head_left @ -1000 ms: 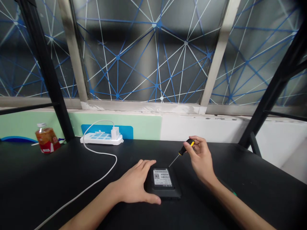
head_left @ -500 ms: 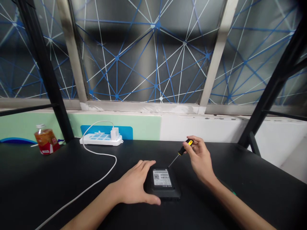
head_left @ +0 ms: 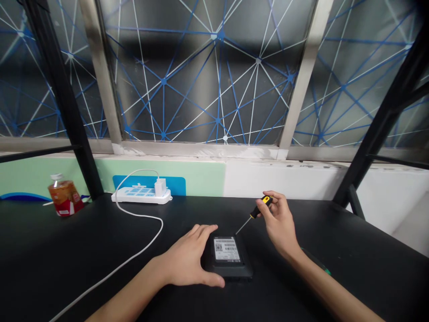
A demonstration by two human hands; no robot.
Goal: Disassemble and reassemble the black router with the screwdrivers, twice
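On the black desk lies a flat black drive [head_left: 227,249] with a white printed label, resting on or set into a slightly larger dark base [head_left: 231,271]. My left hand [head_left: 187,259] curves around its left side, fingers at the far edge and thumb along the near one. Pinched in my right hand [head_left: 279,223] is a black-and-yellow screwdriver [head_left: 261,207], slanting down to the left. Its tip meets the far right corner of the drive; whether a screw sits under it is too small to tell.
A white power strip [head_left: 142,195] with a plugged-in charger stands at the back, its white cable [head_left: 140,250] running across the desk's left side. A drink bottle [head_left: 65,197] stands far left. Something dark with a green end [head_left: 326,271] lies partly behind my right forearm.
The screwdriver's handle has shifted slightly right with my right fingers, its tip staying at the same corner. My left hand and the drive have not moved.
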